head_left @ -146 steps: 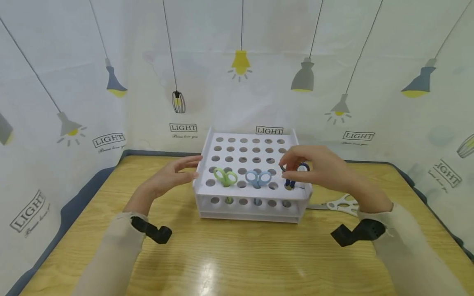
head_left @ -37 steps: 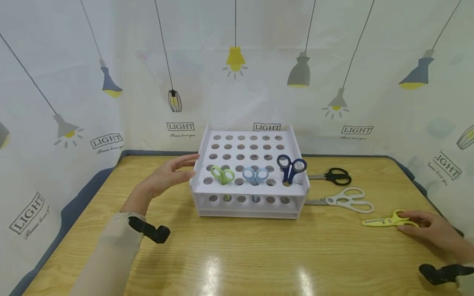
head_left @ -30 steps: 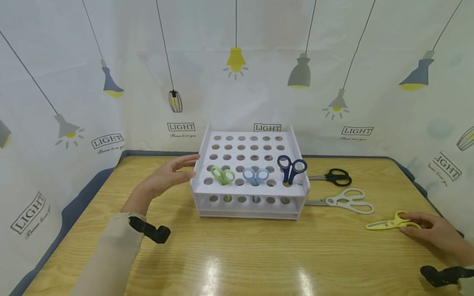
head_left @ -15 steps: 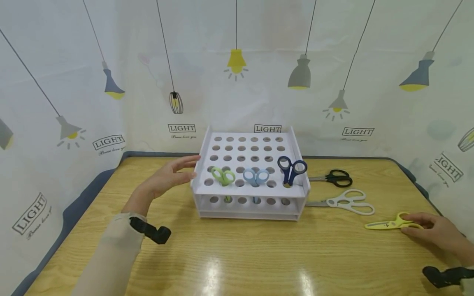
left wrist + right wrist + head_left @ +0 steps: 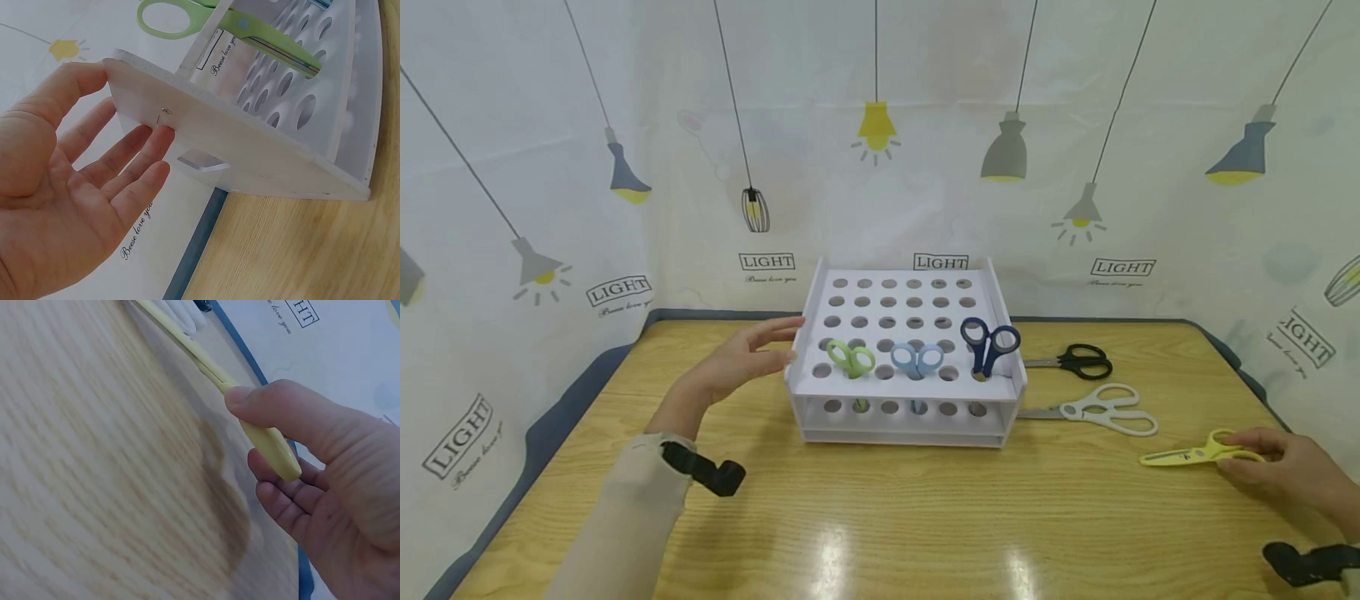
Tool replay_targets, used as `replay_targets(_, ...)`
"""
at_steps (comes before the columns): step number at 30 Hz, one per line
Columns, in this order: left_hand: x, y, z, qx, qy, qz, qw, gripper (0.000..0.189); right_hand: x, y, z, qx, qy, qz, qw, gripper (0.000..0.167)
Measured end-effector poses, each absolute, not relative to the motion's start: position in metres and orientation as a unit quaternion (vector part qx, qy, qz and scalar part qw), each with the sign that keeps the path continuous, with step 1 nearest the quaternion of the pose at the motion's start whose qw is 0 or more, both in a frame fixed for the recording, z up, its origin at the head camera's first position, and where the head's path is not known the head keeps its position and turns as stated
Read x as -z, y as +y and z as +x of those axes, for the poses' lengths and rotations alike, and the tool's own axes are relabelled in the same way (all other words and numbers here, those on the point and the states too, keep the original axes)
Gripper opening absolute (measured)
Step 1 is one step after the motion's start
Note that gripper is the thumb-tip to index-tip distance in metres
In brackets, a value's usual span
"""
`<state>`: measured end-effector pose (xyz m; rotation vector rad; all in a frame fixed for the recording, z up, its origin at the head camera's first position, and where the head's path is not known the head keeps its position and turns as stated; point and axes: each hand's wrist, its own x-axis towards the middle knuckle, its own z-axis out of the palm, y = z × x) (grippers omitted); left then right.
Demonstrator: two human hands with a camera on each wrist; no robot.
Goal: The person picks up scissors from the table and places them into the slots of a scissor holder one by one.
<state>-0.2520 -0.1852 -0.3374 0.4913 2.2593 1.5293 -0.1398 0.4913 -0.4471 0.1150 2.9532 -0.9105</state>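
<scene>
Yellow scissors (image 5: 1197,455), at the right of the bench (image 5: 887,517), near its edge: your right hand (image 5: 1288,471) pinches them by the handle, thumb against fingers with only the handle's thickness between. This grip leaves the blades free, pointing away from you toward the rack; it presumably keeps your skin off the edges. In the right wrist view the handle stands above its shadow; whether the tip touches the bench cannot be told.

Just beyond lie the white scissors (image 5: 1077,410), then the black scissors (image 5: 1067,360), both flat with handles to the right, within easy reach of your right hand. Their blades run toward the rack's right side, where the tips are lost to view.

White rack (image 5: 901,333), at centre: your left hand (image 5: 741,358) has its fingers (image 5: 164,139) loosely extended and a little apart, touching the outer face of the left side wall and grasping nothing; the contact probably steadies the rack. Green scissors (image 5: 853,367), light-blue scissors (image 5: 916,367) and navy scissors (image 5: 980,360) stand handles up in alternate front-row holes. The skipped holes likely give the wide loops room. Behind, a lamp-printed backdrop (image 5: 700,250) encloses the bench.
</scene>
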Motion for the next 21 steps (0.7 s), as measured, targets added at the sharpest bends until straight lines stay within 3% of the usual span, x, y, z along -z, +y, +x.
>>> replay_targets(4,0.337,-0.185,-0.251,-0.547,0.798,0.173,0.184,0.058,0.444,0.487,-0.142,0.284,0.959,0.002,-0.013,0.053)
replay_targets(9,0.337,-0.185,-0.251,-0.550,0.795,0.177,0.186,0.058,0.437,0.486,-0.147,0.306,0.951,-0.037,-0.019,0.040)
replay_targets(21,0.337,-0.185,-0.251,-0.551,0.795,0.176,0.186,0.058,0.402,0.465,-0.151,0.280,0.957,-0.056,-0.046,0.029)
